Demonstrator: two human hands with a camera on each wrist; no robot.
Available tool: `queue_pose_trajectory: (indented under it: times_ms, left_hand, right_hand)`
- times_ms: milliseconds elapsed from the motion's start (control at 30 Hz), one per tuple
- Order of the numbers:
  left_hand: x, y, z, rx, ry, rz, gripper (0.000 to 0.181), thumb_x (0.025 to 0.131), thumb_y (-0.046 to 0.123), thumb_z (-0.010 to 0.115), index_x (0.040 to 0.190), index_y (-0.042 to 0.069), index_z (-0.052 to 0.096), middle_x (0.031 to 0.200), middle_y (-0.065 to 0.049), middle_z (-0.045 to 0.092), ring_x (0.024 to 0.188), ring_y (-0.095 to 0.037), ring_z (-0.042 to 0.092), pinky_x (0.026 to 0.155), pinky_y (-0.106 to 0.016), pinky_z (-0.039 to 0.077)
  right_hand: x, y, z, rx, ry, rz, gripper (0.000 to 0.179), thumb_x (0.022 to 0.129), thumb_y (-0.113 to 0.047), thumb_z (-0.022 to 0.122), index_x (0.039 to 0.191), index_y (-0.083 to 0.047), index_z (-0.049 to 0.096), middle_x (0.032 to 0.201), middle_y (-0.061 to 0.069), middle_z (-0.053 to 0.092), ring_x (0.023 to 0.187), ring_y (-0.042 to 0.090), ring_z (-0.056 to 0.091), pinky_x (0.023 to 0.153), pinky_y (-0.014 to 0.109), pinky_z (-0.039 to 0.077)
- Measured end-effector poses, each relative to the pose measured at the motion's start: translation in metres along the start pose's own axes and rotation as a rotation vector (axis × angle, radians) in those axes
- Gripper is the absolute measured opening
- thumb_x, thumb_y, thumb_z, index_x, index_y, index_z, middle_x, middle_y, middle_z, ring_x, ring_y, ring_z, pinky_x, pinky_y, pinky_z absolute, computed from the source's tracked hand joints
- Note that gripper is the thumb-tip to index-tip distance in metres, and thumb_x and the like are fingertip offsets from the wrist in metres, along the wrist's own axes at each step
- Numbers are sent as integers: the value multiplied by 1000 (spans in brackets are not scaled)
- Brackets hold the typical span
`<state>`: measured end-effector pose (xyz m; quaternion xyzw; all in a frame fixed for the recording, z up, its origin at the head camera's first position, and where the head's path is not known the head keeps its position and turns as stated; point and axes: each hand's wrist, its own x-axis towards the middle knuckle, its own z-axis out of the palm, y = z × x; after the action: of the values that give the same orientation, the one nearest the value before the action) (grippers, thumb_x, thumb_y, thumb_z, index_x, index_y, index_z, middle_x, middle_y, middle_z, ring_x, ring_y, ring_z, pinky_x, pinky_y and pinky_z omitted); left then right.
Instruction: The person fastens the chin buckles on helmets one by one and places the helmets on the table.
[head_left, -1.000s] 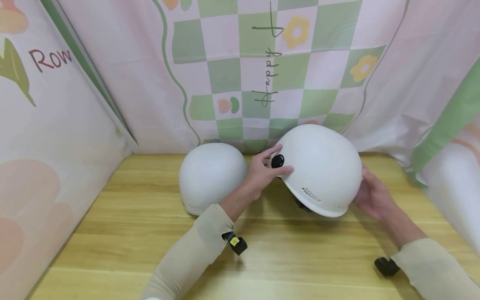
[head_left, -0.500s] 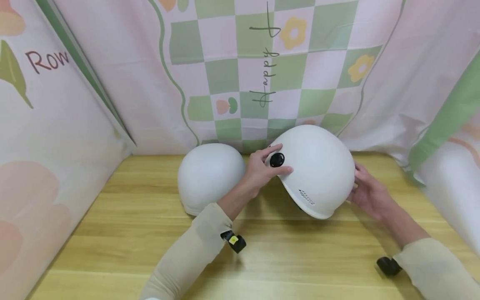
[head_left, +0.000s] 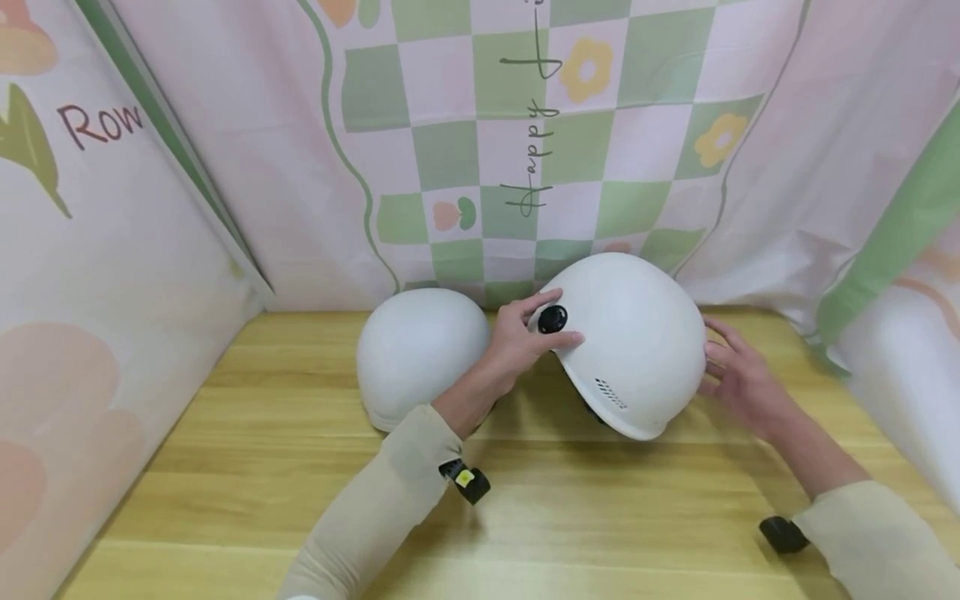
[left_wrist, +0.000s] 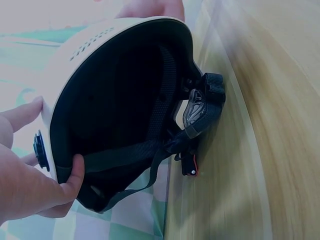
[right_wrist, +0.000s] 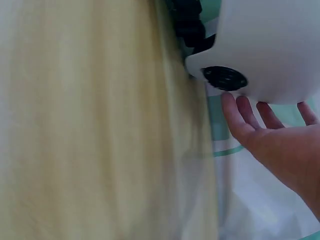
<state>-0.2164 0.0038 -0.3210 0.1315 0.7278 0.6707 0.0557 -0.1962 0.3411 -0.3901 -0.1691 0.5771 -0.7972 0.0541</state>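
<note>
A white helmet (head_left: 630,333) is tilted over the table, its front rim raised toward my left hand. My left hand (head_left: 521,337) grips that rim, thumb and fingers on either side of a black round knob (head_left: 553,319). In the left wrist view some left fingers (left_wrist: 77,172) curl inside the rim. The dark lining (left_wrist: 115,95) and black straps with a buckle (left_wrist: 189,164) hang there. My right hand (head_left: 750,379) has its fingers loosely spread, fingertips right at the helmet's right side. The right wrist view has these fingertips by another black knob (right_wrist: 225,78).
A second, smaller-looking white helmet (head_left: 420,354) sits on the wooden table (head_left: 300,500), just left of my left hand. Behind both hangs a patterned curtain (head_left: 442,150) with checks and flowers. Another printed cloth (head_left: 112,250) lines the left side.
The helmet has turned, its right side swinging left and its vents shifting left. My right hand has eased from its hold to a lighter fingertip position. My left hand keeps its grip.
</note>
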Motion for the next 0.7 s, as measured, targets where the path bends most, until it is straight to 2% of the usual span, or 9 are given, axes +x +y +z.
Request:
queue_pose_trajectory:
  times_ms: [100, 233, 367, 467, 533, 600, 700]
  left_hand:
    - [0, 0, -1, -6, 2, 0, 63, 88, 8, 84, 146, 18, 62, 156, -3, 49, 141, -21, 46, 102, -30, 48]
    - [-1, 1, -1, -12, 10, 8, 54, 92, 9, 80, 143, 17, 65, 155, -3, 50, 135, -24, 49, 96, -31, 51]
    - [-2, 1, 0, -5, 13, 16, 48, 96, 10, 76, 142, 16, 66, 158, -5, 47, 143, -26, 45, 89, -27, 49]
    - [-1, 1, 2, -12, 17, 26, 48, 96, 9, 76, 142, 14, 65, 159, -7, 46, 146, -27, 42, 85, -24, 47]
    - [1, 0, 3, -15, 27, 34, 47, 95, 8, 76, 141, 13, 66, 158, -7, 47, 145, -29, 42, 86, -25, 49]
    - [2, -1, 5, -11, 40, 39, 47, 94, 9, 78, 140, 13, 67, 156, -7, 48, 142, -28, 43, 90, -25, 50]
    - [3, 0, 7, -14, 65, 37, 46, 92, 11, 81, 136, 14, 70, 154, -7, 50, 134, -24, 48, 88, -25, 51]
  right_hand:
    - [2, -6, 3, -116, 22, -94, 47, 108, 1, 42, 146, -23, 56, 128, -4, 64, 106, 10, 67, 82, 27, 58]
    - [4, -18, 12, -372, 74, -183, 52, 103, 10, 50, 148, -16, 55, 137, -8, 57, 115, 4, 61, 86, 16, 53]
    - [7, -34, 30, -685, 160, -179, 58, 96, 7, 66, 149, -13, 54, 141, -14, 53, 120, 1, 52, 88, 9, 48]
    - [8, -47, 49, -924, 211, -144, 67, 92, -6, 78, 152, -14, 51, 148, -5, 50, 126, 8, 47, 89, 8, 42]
    - [8, -53, 63, -1042, 230, -157, 74, 86, -13, 86, 152, -13, 52, 152, 5, 49, 131, 18, 46, 88, 12, 39]
    - [9, -56, 76, -1115, 238, -195, 79, 79, -17, 91, 149, -12, 55, 153, 14, 48, 132, 29, 45, 87, 16, 36]
    - [9, -59, 92, -1170, 240, -282, 82, 69, -16, 96, 143, -10, 60, 151, 19, 49, 133, 40, 45, 103, 36, 44]
